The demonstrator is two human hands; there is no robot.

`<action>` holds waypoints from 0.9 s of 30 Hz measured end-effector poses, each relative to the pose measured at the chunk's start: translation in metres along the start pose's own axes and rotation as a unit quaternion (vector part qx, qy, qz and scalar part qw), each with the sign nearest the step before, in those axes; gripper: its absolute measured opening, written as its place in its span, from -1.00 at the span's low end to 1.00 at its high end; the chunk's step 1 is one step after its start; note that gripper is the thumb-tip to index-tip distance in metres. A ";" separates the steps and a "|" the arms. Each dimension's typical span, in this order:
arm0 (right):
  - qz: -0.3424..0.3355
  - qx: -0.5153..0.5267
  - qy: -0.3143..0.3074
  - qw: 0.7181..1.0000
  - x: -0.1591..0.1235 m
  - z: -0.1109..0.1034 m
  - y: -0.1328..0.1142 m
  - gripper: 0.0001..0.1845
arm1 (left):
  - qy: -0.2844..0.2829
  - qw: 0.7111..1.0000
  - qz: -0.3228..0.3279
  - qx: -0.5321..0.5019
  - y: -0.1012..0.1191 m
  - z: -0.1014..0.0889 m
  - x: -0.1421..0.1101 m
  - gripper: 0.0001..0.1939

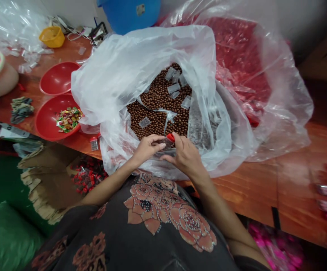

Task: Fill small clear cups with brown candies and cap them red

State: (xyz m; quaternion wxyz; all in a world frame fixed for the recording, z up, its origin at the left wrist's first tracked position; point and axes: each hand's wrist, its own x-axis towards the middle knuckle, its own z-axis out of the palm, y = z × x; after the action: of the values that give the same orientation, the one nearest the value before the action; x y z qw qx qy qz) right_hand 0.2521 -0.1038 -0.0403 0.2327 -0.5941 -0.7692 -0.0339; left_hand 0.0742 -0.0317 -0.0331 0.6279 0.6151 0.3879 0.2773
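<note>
Over the near edge of a bag-lined tub, my left hand (149,148) pinches a small transparent container (167,143) that looks filled with brown balls. My right hand (188,155) has its fingers on the red cap (170,137) at the container's top. I cannot tell whether the cap is fully on. Beneath both hands, many small brown balls (157,90) fill the whitish plastic bag (109,67). Several loose transparent containers (174,88) lie on the balls, along with a torn plastic strip (169,114).
A capped container (94,143) stands left of the bag. Below it, a cardboard box (47,177) holds several red-capped containers. One red bowl (46,120) has wrapped sweets; another red bowl (58,77) sits behind. A large bag of red pieces (236,56) lies right.
</note>
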 end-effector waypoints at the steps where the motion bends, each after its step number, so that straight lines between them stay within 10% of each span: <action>1: 0.000 -0.014 0.012 1.000 0.000 0.002 -0.002 -0.18 | 0.005 1.000 0.002 0.004 0.001 0.001 -0.002 -0.66; 27: -0.039 0.028 0.067 0.997 -0.009 0.017 0.011 -0.29 | 0.011 0.990 0.075 0.122 0.001 0.009 -0.020 -0.72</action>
State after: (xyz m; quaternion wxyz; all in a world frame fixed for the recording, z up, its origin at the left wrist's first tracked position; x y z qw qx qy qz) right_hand 0.2588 -0.1032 -0.0614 0.2988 -0.5535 -0.7750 -0.0614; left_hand 0.0704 -0.0531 -0.0300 0.5213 0.7114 0.3787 0.2805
